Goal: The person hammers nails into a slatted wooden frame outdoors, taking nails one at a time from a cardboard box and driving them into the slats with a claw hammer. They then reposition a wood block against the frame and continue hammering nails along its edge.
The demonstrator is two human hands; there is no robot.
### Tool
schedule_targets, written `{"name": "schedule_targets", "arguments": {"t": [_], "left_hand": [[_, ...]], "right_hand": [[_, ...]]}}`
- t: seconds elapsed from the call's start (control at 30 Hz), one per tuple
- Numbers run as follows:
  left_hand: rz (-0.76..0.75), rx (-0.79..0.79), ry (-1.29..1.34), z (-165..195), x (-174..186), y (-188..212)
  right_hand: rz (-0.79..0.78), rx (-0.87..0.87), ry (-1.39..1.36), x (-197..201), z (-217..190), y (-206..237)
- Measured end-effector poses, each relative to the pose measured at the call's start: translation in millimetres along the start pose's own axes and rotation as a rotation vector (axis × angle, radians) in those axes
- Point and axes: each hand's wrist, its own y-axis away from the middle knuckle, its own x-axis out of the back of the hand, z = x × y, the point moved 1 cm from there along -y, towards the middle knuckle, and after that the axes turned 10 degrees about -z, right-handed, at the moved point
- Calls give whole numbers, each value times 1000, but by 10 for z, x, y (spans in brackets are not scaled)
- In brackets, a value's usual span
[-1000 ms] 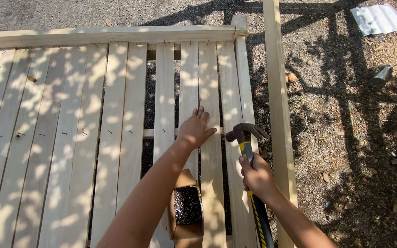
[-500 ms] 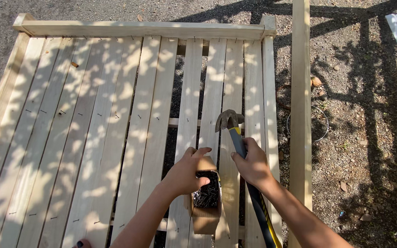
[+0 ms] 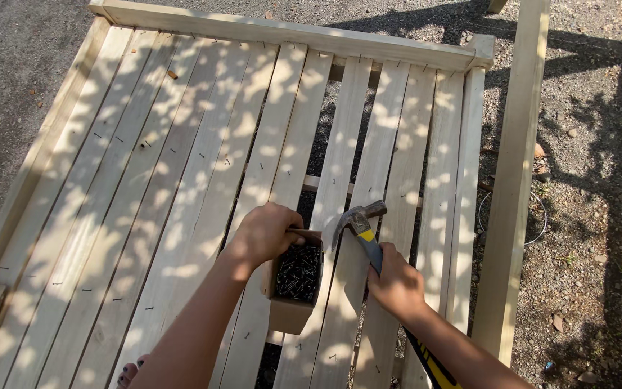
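Half a second back, left hand [image 3: 266, 232] resting just at the near edge of the small cardboard box of nails [image 3: 294, 284]; now curled over the box's far rim, fingers dipped in among the dark nails, though impossible to tell whether any nail is pinched. A full second back, same hand flat and spread on a slat farther up, well clear of the box. Right hand [image 3: 396, 282] closed around the hammer [image 3: 366, 234] throughout, grip high on the handle close under the head, much as before. Hammer's long axis on a diagonal: steel head up and to the left, beside the box's right wall, handle with its yellow and black grip running down and to the right under the forearm and out of the bottom edge. Claw end aimed toward the far rail, striking face turned down to the left. Box upright on the pale slats of the wooden frame [image 3: 181, 166], open top facing up, near the middle of the frame's near half. Gravel [image 3: 592, 216] to the right, dappled with shade
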Motion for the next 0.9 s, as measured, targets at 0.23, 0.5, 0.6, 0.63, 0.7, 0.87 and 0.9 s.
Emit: {"name": "schedule_targets", "arguments": {"t": [0.23, 0.5, 0.6, 0.63, 0.7, 0.87, 0.9], "left_hand": [[26, 122, -84, -617, 499, -210], [219, 354, 17, -1496, 1080, 47], [419, 430, -70, -1718, 976, 148], [469, 478, -51, -1780, 875, 171], [576, 576, -12, -1896, 630, 203], [932, 676, 305, -2171, 92, 311], [976, 690, 270, -2209, 38, 318]], "right_hand": [[-58, -26, 148, -36, 130, -79], [-171, 25, 270, 277, -39, -46], [-234, 47, 289, 428, -222, -205], [-248, 70, 299, 479, -301, -293], [-202, 178, 307, 568, -489, -447], [-227, 327, 254, 542, -954, -754], [-260, 347, 265, 516, -1001, -769]]}}
